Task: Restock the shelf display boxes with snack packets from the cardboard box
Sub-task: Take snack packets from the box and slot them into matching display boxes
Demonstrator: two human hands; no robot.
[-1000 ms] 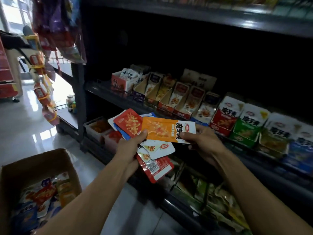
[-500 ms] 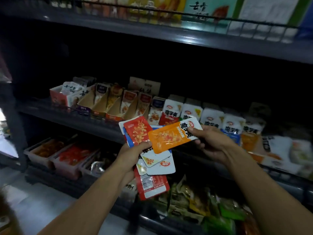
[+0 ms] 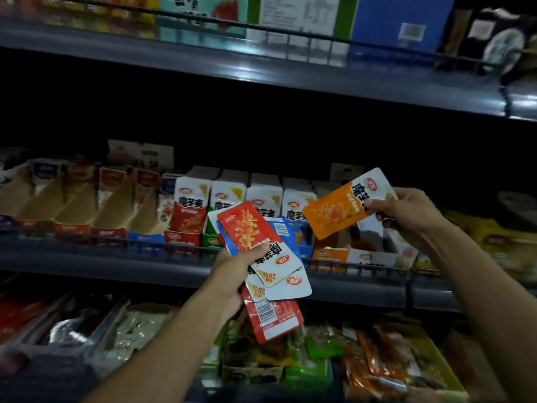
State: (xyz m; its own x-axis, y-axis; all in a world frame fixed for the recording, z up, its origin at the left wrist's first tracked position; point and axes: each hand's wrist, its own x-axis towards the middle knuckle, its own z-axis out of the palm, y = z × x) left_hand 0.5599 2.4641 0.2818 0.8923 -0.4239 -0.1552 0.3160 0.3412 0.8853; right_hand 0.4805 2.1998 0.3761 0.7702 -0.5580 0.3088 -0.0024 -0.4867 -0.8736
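My left hand [image 3: 232, 274] grips a fanned stack of snack packets [image 3: 268, 263], a red one on top with blue, white and red ones behind it. My right hand [image 3: 406, 216] pinches a single orange packet [image 3: 337, 210] by its white end, held apart from the stack, up and to the right. It hovers in front of the orange display box [image 3: 329, 255] on the middle shelf. A row of display boxes [image 3: 220, 199] with red, green and blue fronts stands behind the stack. The cardboard box is out of view.
The middle shelf edge [image 3: 116, 266] runs across the view, with half-empty brown display boxes [image 3: 72, 205] at the left. The top shelf [image 3: 261, 65] carries large cartons. Below, trays of mixed packets [image 3: 363, 365] fill the bottom shelf. Yellow boxes [image 3: 494, 239] sit at the far right.
My view swung right along the shelf, leaving the cardboard box behind. My right hand pulled the orange packet off the stack and carried it up and right toward the display boxes.
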